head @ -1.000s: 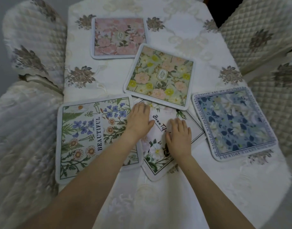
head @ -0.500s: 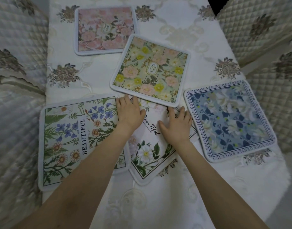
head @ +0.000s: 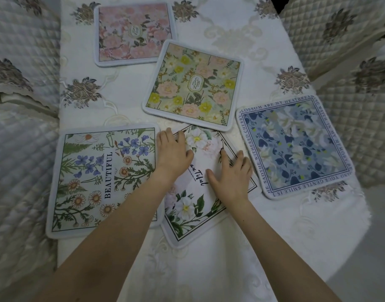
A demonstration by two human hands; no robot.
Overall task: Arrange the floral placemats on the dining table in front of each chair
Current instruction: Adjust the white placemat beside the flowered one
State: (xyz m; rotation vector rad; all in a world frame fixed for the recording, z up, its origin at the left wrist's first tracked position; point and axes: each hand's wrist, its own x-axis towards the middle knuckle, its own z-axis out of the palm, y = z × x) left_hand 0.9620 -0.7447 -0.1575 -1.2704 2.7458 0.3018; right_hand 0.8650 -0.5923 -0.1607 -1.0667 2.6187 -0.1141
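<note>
Several floral placemats lie on the table. A white-rose placemat (head: 187, 205) sits tilted like a diamond near the front, its left edge tucked under the wildflower "BEAUTIFUL" placemat (head: 95, 177) and its top corner under the green-and-yellow placemat (head: 193, 83). My left hand (head: 172, 151) rests flat on the white-rose mat's upper left part. My right hand (head: 230, 173) presses flat on its right part, fingers spread. A blue placemat (head: 296, 147) lies at the right and a pink one (head: 135, 33) at the far left.
The table wears a cream embroidered tablecloth (head: 219, 269). Quilted chair covers flank it: two on the left (head: 19, 149) and two on the right (head: 361, 118). The near part of the cloth is bare.
Both hands stay flat on the white-rose mat. More of that mat's upper rose shows below the green mat, so it has slid a little toward me. The camera has shifted.
</note>
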